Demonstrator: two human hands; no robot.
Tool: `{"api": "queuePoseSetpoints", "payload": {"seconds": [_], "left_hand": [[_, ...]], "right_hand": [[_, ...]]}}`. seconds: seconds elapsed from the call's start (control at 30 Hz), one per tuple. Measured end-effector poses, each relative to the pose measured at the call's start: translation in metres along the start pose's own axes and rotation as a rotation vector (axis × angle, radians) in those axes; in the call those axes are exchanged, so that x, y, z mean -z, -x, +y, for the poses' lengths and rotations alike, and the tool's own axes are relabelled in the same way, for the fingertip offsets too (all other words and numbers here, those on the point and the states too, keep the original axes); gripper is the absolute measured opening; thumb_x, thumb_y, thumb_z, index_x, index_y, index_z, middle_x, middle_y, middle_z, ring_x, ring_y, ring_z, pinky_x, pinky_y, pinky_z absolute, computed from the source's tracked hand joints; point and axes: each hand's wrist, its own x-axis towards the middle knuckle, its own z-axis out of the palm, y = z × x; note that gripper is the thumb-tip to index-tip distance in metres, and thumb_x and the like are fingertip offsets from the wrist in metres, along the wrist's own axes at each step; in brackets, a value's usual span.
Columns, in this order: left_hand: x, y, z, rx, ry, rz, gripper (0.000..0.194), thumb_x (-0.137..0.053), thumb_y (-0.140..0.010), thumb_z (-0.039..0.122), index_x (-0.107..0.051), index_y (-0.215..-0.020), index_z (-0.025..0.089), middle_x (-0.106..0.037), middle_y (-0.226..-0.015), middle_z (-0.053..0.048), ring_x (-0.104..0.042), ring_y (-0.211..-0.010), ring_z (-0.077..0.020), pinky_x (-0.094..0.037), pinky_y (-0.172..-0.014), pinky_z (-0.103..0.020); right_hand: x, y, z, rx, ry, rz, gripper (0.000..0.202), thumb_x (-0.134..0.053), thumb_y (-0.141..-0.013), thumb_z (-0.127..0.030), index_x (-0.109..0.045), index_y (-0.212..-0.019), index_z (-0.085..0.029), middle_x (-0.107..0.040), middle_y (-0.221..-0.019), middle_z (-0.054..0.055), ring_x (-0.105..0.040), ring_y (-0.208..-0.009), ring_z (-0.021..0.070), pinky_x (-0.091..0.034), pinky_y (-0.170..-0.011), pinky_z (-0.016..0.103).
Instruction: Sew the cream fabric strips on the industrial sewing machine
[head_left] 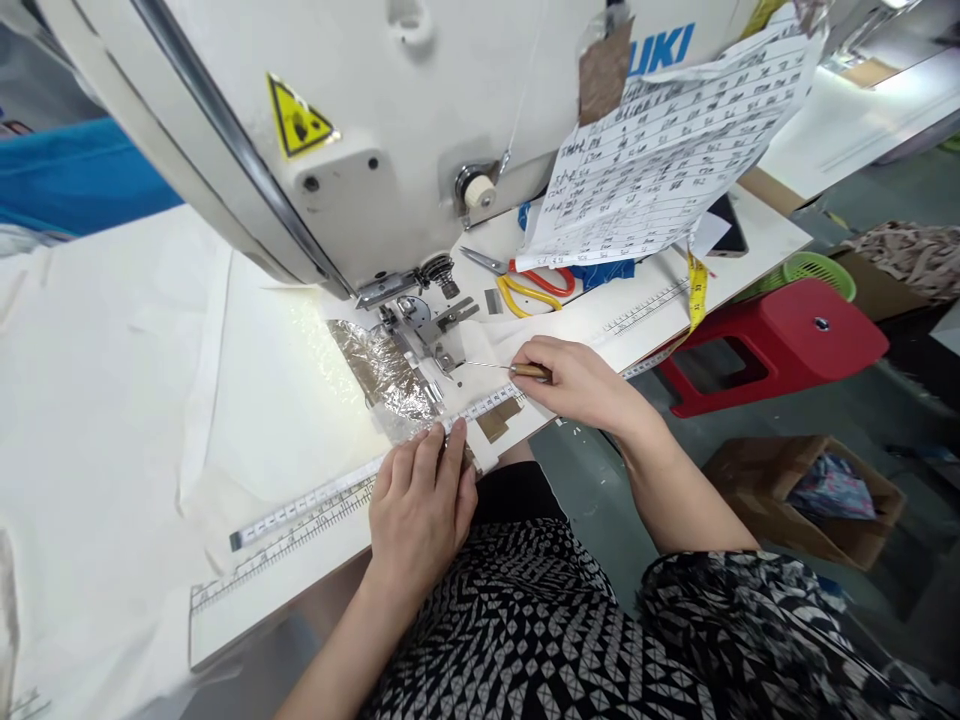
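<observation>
Right hand (577, 383) closed in a pinch on one thin awl (504, 368) by its wooden handle, just beyond the knuckles. Long axis of the awl nearly level across the view, metal tip pointing away from the right hand toward the presser foot (439, 352) of the one sewing machine (360, 130); tip just short of the foot, whether touching cannot be told.

Left hand (421, 500) laid flat and open, fingers together, pressing down on white fabric (135, 400) at the near edge of the table (247, 610), fingertips touching a tape measure (315, 498) stuck along that edge. Tape running on a slant from far beside the left hand up past its fingertips toward the right hand. Crinkled clear film (379, 375) just ahead of the left fingertips, under the machine head.

Two hands, well apart, presser foot between and ahead of them. Open fabric spread wide to the outside of the left hand. Table edge right under both wrists.

Beyond the right hand: one pair of scissors (525, 285) with red and yellow handles, one written paper sheet (667, 150) hanging off the machine, one yellow tape (696, 290) dangling off the table edge. Outside the right hand, below table level: one red stool (780, 345), one cardboard box (810, 500)
</observation>
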Motion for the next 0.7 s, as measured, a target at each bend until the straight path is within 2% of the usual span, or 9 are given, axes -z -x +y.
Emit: {"api": "queuePoseSetpoints", "payload": {"seconds": [0.3,0.7], "left_hand": [[0.0,0.0034,-0.0023,-0.018,-0.008,-0.032,0.042,-0.058,-0.095,0.023,-0.058,-0.135,0.009,-0.062,-0.12,-0.014,-0.056,-0.104,-0.0278,-0.041,-0.092,-0.038],[0.0002,0.0003,-0.001,-0.001,-0.016,-0.007,0.037,-0.054,-0.097,0.023,-0.06,-0.131,0.009,-0.063,-0.117,-0.014,-0.057,-0.103,-0.0275,-0.042,-0.09,-0.038]], "right_hand": [[-0.0014,0.0,-0.0011,0.004,0.0,0.002,0.007,-0.048,-0.086,-0.02,-0.05,-0.08,-0.021,-0.055,-0.082,0.003,-0.049,-0.072,0.0176,-0.032,-0.063,0.028],[-0.0033,-0.0005,-0.0009,0.012,0.018,0.018,0.008,-0.05,-0.085,-0.018,-0.048,-0.078,-0.021,-0.053,-0.081,0.002,-0.048,-0.073,0.0176,-0.032,-0.064,0.028]]}}
